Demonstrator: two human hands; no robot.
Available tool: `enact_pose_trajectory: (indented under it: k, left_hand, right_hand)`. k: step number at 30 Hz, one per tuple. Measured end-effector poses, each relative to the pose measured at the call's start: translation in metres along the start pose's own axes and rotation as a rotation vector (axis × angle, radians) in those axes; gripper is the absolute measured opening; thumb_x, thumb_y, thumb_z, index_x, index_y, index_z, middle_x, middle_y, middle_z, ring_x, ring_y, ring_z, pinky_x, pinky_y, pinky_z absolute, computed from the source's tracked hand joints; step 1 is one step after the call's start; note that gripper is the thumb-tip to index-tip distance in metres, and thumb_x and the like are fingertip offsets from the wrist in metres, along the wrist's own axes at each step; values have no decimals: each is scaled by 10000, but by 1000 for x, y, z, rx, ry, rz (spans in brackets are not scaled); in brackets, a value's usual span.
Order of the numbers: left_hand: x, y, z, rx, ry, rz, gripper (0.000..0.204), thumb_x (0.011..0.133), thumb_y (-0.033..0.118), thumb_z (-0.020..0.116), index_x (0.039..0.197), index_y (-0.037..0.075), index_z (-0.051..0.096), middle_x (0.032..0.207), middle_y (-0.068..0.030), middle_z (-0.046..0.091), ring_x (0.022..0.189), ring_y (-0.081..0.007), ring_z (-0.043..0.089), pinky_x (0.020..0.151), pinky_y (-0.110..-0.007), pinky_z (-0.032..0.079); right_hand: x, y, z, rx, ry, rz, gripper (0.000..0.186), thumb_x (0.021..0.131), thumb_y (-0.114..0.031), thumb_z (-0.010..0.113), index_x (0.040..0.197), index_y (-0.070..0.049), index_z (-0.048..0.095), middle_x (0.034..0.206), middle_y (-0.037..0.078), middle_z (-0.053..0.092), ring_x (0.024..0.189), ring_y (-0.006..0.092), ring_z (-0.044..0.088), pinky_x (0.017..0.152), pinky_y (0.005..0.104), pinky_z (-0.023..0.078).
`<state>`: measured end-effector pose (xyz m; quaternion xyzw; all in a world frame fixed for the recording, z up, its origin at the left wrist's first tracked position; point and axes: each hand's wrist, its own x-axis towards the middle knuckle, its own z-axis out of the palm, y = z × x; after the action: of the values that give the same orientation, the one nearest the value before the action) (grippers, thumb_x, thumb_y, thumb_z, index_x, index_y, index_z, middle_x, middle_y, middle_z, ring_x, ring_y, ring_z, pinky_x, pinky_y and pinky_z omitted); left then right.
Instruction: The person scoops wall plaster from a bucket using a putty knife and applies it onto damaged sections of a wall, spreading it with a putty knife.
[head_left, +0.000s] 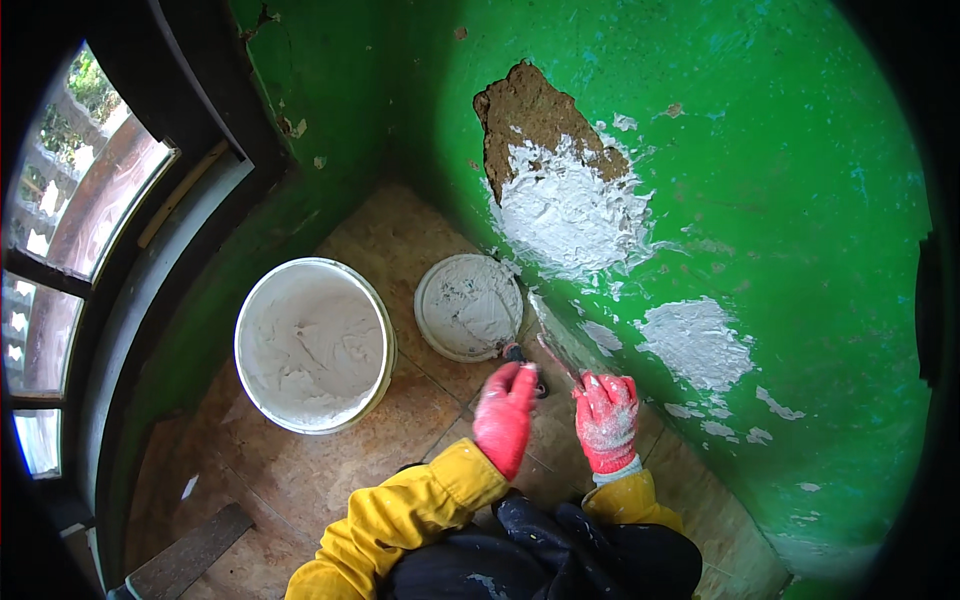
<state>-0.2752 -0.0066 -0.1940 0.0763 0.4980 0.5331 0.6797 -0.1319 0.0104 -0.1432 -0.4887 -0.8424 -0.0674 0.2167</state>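
I count two hands, the left hand (506, 418) and the right hand (606, 420), each in one red glove, so two gloves, with two yellow sleeves (400, 520) behind them. I see two putty tools: one dark-handled knife (520, 357) at the left hand and one thin blade (556, 358) at the right. On the floor (300, 470) stands one white bucket (313, 345) of filler and one round lid (468, 306). The green wall (780, 200) carries one bare brown hole (530, 115), two large white patches (570, 215) and several small dabs. One window (90, 200) sits left, and one dark plank (190, 550) lies below.
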Motion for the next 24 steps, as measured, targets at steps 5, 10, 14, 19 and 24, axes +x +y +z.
enact_pose_trajectory:
  k: [5,10,14,19,24]
  left_hand:
    - [6,-15,-46,-30,248,-131,441,864,239,633,1216,18,485,918,-60,569,762,-139,556,686,-257,496]
    - [23,-23,-29,109,53,-304,468,857,253,633,1240,29,485,935,-59,586,794,-140,564,703,-265,493]
    - [40,-20,-6,154,16,-378,359,859,275,630,1132,51,567,949,-53,596,758,-121,547,659,-249,474]
    - [67,-38,-5,287,25,-283,286,850,284,635,1048,80,598,780,-20,589,624,-115,526,549,-258,437]
    - [64,-15,15,174,45,-418,232,840,303,620,880,75,596,668,-22,541,534,-129,496,486,-274,404]
  right_hand:
    - [-13,11,7,3,-34,40,346,648,-33,706,983,-58,624,863,55,568,795,265,538,694,384,453]
    - [-20,17,24,-31,-58,32,319,667,-47,700,978,-90,639,881,54,563,792,269,540,652,373,468]
    - [-21,23,27,-32,-73,20,304,684,-55,691,981,-100,646,893,50,563,800,268,541,649,370,475]
    - [-21,23,36,-23,-109,16,297,690,-64,677,983,-104,645,899,47,561,808,262,541,662,371,483]
    - [-18,25,40,-15,-119,34,279,682,-34,676,951,-103,653,872,47,565,799,271,544,659,380,473]
